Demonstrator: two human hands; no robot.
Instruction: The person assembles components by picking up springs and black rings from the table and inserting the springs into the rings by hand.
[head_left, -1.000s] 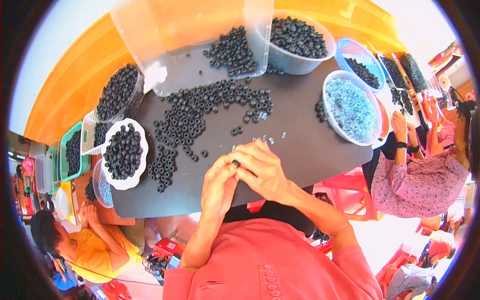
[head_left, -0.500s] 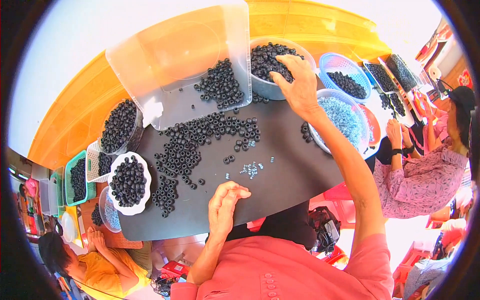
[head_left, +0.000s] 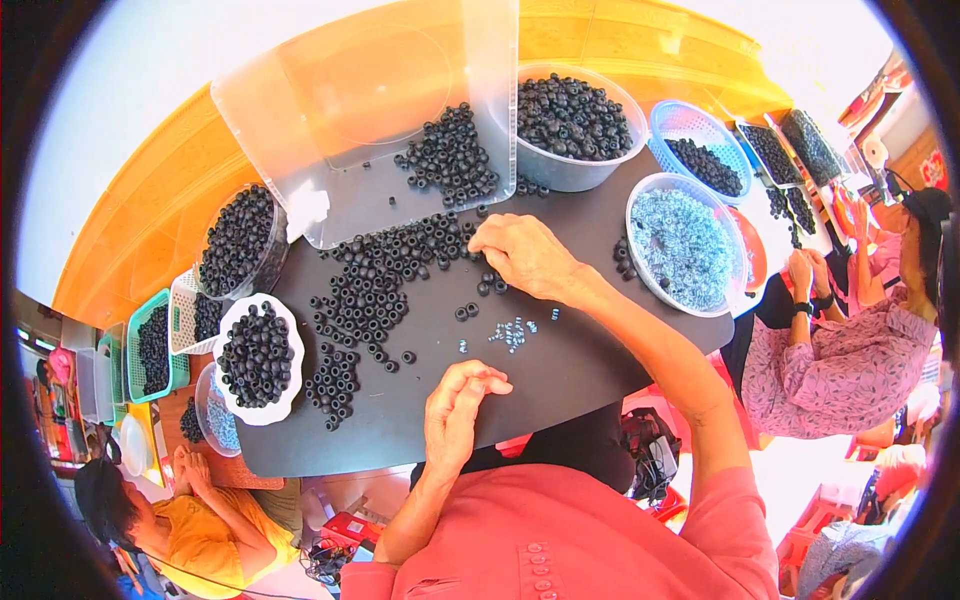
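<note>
My right hand [head_left: 522,258] is over the dark table [head_left: 570,370], its fingers closed and pointing left. The fingertips meet the right end of a spread of loose black beads [head_left: 365,300]; what they hold, if anything, is hidden. Close to the table's near edge, my left hand [head_left: 457,412] is curled with thumb and fingers together, and I cannot make out anything in it. Between the hands lie a few small clear pale-blue beads [head_left: 512,333]. Beyond my right hand stands a grey tub [head_left: 572,178] heaped with black beads.
A tilted clear bin [head_left: 345,190] with black beads stands at the back. Right of it are a bowl of pale-blue beads [head_left: 682,245] and a blue basket [head_left: 670,120]. At left stands a white scalloped dish [head_left: 292,385] of black beads. People sit at right [head_left: 840,350] and lower left [head_left: 215,530].
My right hand has left the grey tub and moved down and left to the loose black beads, its fingers now closed. My left hand has stayed almost in place.
</note>
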